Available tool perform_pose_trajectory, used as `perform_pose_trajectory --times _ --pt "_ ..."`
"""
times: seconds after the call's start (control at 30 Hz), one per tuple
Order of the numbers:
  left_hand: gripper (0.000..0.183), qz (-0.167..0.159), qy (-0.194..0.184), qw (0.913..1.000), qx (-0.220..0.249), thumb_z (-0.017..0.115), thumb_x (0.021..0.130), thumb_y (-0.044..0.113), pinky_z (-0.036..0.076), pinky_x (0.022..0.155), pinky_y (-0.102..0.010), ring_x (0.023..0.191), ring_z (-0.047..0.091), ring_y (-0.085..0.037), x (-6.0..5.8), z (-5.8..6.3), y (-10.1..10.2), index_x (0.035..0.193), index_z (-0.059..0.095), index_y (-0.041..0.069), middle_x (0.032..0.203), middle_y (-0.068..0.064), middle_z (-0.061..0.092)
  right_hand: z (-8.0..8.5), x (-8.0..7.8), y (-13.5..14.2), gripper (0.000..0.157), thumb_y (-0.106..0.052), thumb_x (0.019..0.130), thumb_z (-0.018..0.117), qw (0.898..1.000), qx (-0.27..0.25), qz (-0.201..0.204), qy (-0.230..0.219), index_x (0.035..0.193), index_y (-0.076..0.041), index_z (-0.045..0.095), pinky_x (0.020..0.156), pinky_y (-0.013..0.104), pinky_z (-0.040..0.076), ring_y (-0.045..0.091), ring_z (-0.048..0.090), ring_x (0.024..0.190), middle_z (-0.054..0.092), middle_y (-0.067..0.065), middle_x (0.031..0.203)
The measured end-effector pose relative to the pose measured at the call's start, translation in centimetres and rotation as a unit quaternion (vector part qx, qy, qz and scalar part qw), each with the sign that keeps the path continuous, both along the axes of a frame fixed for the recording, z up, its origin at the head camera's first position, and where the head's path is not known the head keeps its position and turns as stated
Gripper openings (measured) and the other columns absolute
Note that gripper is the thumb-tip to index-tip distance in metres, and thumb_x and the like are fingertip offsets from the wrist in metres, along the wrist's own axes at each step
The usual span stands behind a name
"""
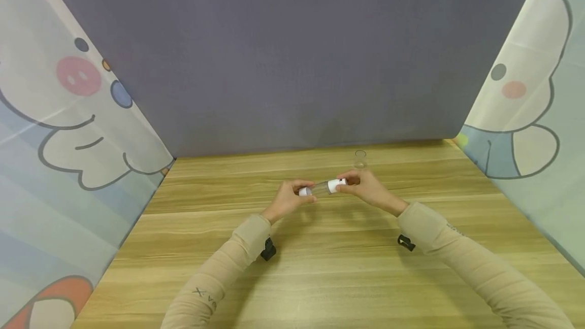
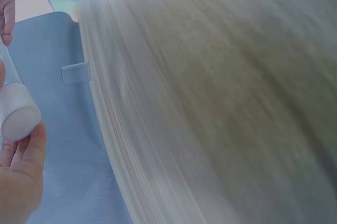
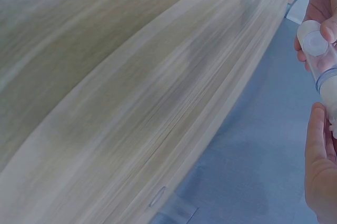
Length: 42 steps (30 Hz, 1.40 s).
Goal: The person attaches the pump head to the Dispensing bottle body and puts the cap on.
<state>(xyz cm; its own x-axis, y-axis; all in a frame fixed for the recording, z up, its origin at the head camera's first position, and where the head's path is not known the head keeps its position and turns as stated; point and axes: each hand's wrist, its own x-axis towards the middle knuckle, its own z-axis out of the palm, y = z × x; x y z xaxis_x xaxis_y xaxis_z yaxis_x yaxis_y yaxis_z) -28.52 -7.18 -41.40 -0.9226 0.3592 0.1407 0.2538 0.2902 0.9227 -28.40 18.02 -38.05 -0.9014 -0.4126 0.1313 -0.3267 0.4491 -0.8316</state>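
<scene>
A slim clear bottle [image 1: 321, 188] with white ends is held tilted above the table between both hands. My left hand [image 1: 287, 198] grips its white base, thumb and fingers on either side. At the other end, my right hand [image 1: 365, 187] pinches the white top [image 1: 337, 185]. The right wrist view shows a small white nozzle [image 3: 333, 128] on that top, partly covered by fingers. In the left wrist view the round end of the white base [image 2: 21, 124] faces the camera. The bottle looks clear along its middle, and I cannot tell whether it holds liquid.
A clear open cylinder [image 1: 360, 159], perhaps a cap, stands on the wooden table [image 1: 320, 268] near its back edge, beyond the right hand. A dark grey panel [image 1: 292, 65] rises behind. Cartoon-printed curtains [image 1: 36, 166] hang at both sides.
</scene>
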Motion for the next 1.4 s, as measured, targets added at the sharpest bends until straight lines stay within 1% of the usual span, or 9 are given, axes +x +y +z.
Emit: perform_pose_trajectory --times 0.1,0.27,0.53,0.7,0.83,1.1,1.23,1.3,1.4 --pt "0.041 0.000 -0.004 1.0000 0.002 0.077 0.088 0.004 0.054 0.091 -0.036 0.105 0.064 -0.028 0.0 0.0 0.0 0.127 0.066 -0.005 0.126 -0.019 0.065 0.0 0.0 0.0 0.039 -0.015 0.096 0.070 1.000 0.000 -0.001 0.000 0.125 0.011 0.063 0.083 0.041 0.056 0.033 0.065 0.102 0.065 0.022 0.115" --pt "0.041 0.005 -0.009 0.9999 -0.003 0.077 0.088 0.003 0.054 0.088 -0.033 0.103 0.064 -0.025 0.0 0.0 0.0 0.127 0.066 -0.004 0.126 -0.017 0.066 0.1 0.1 0.0 0.040 -0.015 0.097 0.070 1.000 -0.002 0.000 -0.001 0.125 0.011 0.063 0.084 0.042 0.056 0.033 0.065 0.102 0.065 0.022 0.115" --pt "0.041 0.010 0.000 1.0000 0.000 0.078 0.087 0.003 0.055 0.087 -0.034 0.101 0.065 -0.026 -0.1 0.1 -0.1 0.125 0.067 -0.005 0.124 -0.020 0.066 0.2 -0.1 0.0 0.044 -0.015 0.096 0.070 1.000 -0.002 0.007 0.004 0.129 0.012 0.060 0.087 0.045 0.056 0.040 0.063 0.110 0.062 0.025 0.120" --pt "0.042 0.008 -0.007 0.9999 0.001 0.077 0.088 0.005 0.055 0.088 -0.035 0.104 0.064 -0.027 -0.1 0.1 -0.3 0.127 0.066 -0.004 0.126 -0.019 0.065 0.2 -0.2 0.0 0.043 -0.006 0.093 0.072 0.999 -0.032 0.022 -0.007 0.129 0.014 0.058 0.087 0.039 0.057 0.043 0.061 0.113 0.060 0.029 0.123" --pt "0.042 0.009 -0.018 0.9998 0.002 0.078 0.088 0.006 0.055 0.089 -0.035 0.105 0.064 -0.028 -0.1 0.1 -0.4 0.128 0.066 -0.002 0.126 -0.019 0.064 0.1 -0.2 -0.1 0.042 -0.001 0.091 0.072 0.999 -0.042 0.027 -0.007 0.128 0.014 0.058 0.087 0.034 0.057 0.043 0.060 0.114 0.059 0.029 0.123" --pt "0.041 0.017 -0.018 0.9997 -0.001 0.078 0.088 0.005 0.055 0.089 -0.036 0.106 0.065 -0.029 0.1 0.1 -0.4 0.127 0.067 -0.003 0.126 -0.019 0.065 0.2 0.0 -0.4 0.041 0.001 0.092 0.070 0.999 -0.038 0.022 -0.015 0.128 0.016 0.057 0.086 0.036 0.057 0.042 0.061 0.111 0.060 0.028 0.118" --pt "0.042 0.019 -0.021 0.9996 -0.001 0.078 0.088 0.005 0.055 0.089 -0.036 0.107 0.064 -0.029 0.1 0.1 -0.3 0.128 0.066 -0.003 0.127 -0.020 0.064 0.2 0.1 -0.4 0.040 0.000 0.093 0.069 0.999 -0.040 0.023 -0.018 0.128 0.016 0.057 0.085 0.034 0.057 0.040 0.062 0.109 0.061 0.027 0.117" --pt "0.043 0.017 -0.026 0.9995 -0.002 0.077 0.088 0.005 0.054 0.090 -0.036 0.108 0.064 -0.030 0.1 0.1 -0.3 0.129 0.065 -0.004 0.129 -0.022 0.063 0.2 0.1 -0.3 0.040 -0.002 0.094 0.069 0.999 -0.039 0.023 -0.018 0.128 0.015 0.057 0.085 0.036 0.057 0.039 0.062 0.109 0.061 0.026 0.116" --pt "0.044 0.007 -0.029 0.9995 -0.004 0.075 0.089 0.003 0.054 0.091 -0.036 0.110 0.063 -0.032 1.1 1.6 -0.2 0.130 0.062 -0.008 0.130 -0.025 0.061 0.2 0.0 -0.3 0.039 -0.004 0.094 0.070 0.999 -0.036 0.021 -0.015 0.127 0.014 0.058 0.086 0.038 0.057 0.038 0.063 0.107 0.062 0.025 0.114"
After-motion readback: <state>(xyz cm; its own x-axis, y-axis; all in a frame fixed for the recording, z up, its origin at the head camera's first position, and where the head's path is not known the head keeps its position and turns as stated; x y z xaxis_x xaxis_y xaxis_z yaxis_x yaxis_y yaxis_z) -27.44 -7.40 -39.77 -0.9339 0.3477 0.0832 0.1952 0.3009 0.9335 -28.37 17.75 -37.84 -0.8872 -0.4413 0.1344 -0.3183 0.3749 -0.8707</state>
